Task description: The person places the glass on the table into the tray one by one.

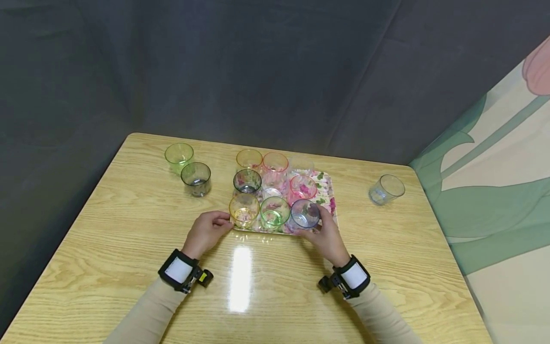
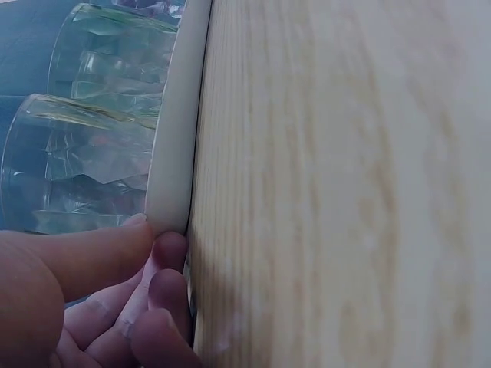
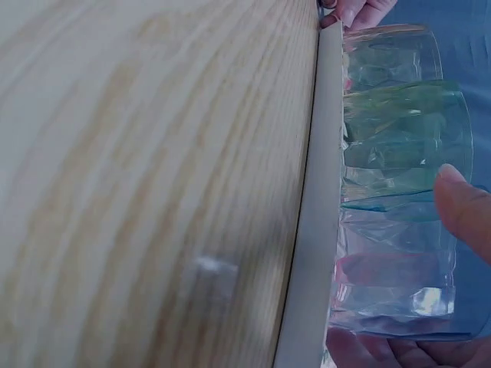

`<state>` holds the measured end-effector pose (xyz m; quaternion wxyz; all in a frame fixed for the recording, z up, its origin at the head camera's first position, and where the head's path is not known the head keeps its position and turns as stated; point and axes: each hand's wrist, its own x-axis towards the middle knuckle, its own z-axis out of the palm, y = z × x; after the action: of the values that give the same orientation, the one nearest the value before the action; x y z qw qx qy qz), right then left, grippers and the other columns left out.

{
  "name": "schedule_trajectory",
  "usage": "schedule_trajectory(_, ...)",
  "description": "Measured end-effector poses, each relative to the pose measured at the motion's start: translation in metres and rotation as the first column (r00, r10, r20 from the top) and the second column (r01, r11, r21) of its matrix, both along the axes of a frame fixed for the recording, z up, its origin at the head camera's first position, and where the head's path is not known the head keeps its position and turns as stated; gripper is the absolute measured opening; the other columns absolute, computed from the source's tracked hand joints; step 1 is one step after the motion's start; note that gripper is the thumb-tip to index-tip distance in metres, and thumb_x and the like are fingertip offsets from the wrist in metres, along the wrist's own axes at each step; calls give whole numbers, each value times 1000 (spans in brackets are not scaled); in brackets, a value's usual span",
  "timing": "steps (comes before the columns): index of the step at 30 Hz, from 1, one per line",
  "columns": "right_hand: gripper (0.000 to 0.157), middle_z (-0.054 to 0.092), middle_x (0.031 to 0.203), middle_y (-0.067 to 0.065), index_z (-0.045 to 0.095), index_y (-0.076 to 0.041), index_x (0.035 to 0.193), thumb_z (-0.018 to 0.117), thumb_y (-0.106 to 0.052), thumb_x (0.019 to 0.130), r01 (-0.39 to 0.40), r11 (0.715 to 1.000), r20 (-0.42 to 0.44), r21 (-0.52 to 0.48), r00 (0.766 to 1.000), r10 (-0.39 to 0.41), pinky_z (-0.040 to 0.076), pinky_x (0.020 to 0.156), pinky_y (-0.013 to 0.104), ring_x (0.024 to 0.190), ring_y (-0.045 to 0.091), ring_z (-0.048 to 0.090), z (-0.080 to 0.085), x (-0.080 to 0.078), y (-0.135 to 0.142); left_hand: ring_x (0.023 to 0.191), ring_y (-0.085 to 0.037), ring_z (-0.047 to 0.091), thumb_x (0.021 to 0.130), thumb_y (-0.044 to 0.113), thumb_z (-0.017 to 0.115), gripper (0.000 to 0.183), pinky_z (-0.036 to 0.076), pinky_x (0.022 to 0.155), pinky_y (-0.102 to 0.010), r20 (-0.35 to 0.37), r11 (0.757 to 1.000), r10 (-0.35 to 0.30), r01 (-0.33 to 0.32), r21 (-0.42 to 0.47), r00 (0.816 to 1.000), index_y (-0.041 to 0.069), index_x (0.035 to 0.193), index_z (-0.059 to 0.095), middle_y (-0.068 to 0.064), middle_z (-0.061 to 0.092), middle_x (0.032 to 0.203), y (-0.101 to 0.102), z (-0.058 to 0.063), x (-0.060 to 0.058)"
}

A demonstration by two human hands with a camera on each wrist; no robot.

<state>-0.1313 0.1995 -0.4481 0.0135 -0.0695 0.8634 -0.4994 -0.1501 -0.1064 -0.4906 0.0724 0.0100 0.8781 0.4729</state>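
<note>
A floral tray (image 1: 326, 188) carries several tinted glasses. In its front row stand a yellow glass (image 1: 244, 210), a green glass (image 1: 275, 212) and a bluish glass (image 1: 305, 213). My right hand (image 1: 324, 236) grips the bluish glass at the tray's front right, thumb on one side and fingers on the other. At the front left corner, my left hand (image 1: 208, 232) pinches the tray's rim (image 2: 175, 146), thumb above and fingers curled beneath. Behind are a dark grey glass (image 1: 247, 182), pink glasses (image 1: 303, 187), another yellow glass (image 1: 249, 160) and a clear glass (image 1: 301, 166).
Left of the tray, a green glass (image 1: 179, 156) and a dark grey glass (image 1: 196, 179) stand on the wooden table (image 1: 275, 296). A clear glass (image 1: 386, 189) stands to the right. Dark cloth (image 1: 258, 71) hangs behind, and a patterned curtain (image 1: 507, 200) hangs on the right.
</note>
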Motion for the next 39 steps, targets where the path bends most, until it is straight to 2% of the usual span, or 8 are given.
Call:
schedule_trajectory(4, 75, 42, 132, 35, 31, 13, 134, 75, -2, 75, 11, 1000, 15, -3, 1000, -11, 43, 98, 57, 119, 43, 44, 8, 3, -5, 81, -18, 64, 86, 22, 68, 30, 53, 77, -44, -8, 1000, -8, 8, 1, 1000, 4, 110, 67, -12, 73, 93, 0, -1, 0)
schedule_trajectory(12, 83, 45, 132, 25, 31, 3, 138, 79, -16, 74, 3, 1000, 13, 16, 1000, -3, 45, 98, 51, 118, 32, 47, -20, -5, 7, 81, -17, 64, 86, 22, 68, 28, 53, 77, -43, -16, 1000, -6, 6, 1, 1000, 6, 109, 67, -11, 72, 93, 0, -2, 1)
schedule_trajectory(19, 85, 38, 139, 25, 26, 2, 141, 76, -24, 78, 15, 1000, 32, 6, 999, -15, 39, 102, 56, 124, 32, 40, -14, -4, 17, 79, -18, 63, 84, 22, 69, 27, 53, 75, -43, -27, 1000, 0, 1, 13, 1000, 5, 106, 68, -12, 72, 91, -2, -3, 0)
schedule_trajectory(24, 49, 47, 129, 27, 37, 7, 134, 49, -24, 98, 70, 997, -17, -28, 997, -71, 44, 95, 58, 116, 32, 46, -2, -5, 32, 79, -18, 63, 84, 23, 70, 28, 53, 75, -43, -19, 1000, 0, 0, 19, 1000, 6, 106, 68, -11, 72, 91, -2, -2, 1)
schedule_trajectory(26, 46, 54, 119, 27, 44, 7, 128, 35, -30, 103, 112, 994, -48, 8, 993, -112, 48, 85, 57, 107, 31, 52, 2, -6, 40, 79, -18, 63, 84, 22, 69, 27, 53, 76, -43, -19, 1000, -4, 5, 20, 1000, 6, 106, 67, -11, 72, 91, -2, -2, 1)
schedule_trajectory(28, 52, 60, 109, 25, 51, 6, 120, 26, -37, 103, 164, 983, -71, 80, 985, -159, 51, 76, 53, 97, 30, 56, 3, -8, 48, 78, -17, 63, 84, 22, 70, 27, 53, 76, -43, -18, 1000, -6, 6, 25, 1000, 6, 106, 67, -11, 71, 91, -2, -2, 1)
schedule_trajectory(31, 56, 63, 93, 23, 58, 4, 107, 26, -42, 102, 222, 951, -78, 214, 975, -210, 50, 66, 44, 82, 29, 58, 2, -9, 59, 78, -17, 63, 84, 22, 69, 27, 52, 76, -43, -21, 1000, -10, 11, 23, 1000, 6, 106, 67, -11, 71, 91, -2, -1, 2)
schedule_trajectory(39, 62, 50, 61, 10, 55, -2, 76, 29, -54, 98, 214, 845, -1, 491, 970, -245, 36, 45, 32, 50, 20, 44, -6, -7, 78, 79, -16, 62, 83, 24, 70, 28, 51, 75, -42, -9, 1000, 2, -2, 4, 1000, 8, 106, 67, -9, 71, 91, -2, -2, 2)
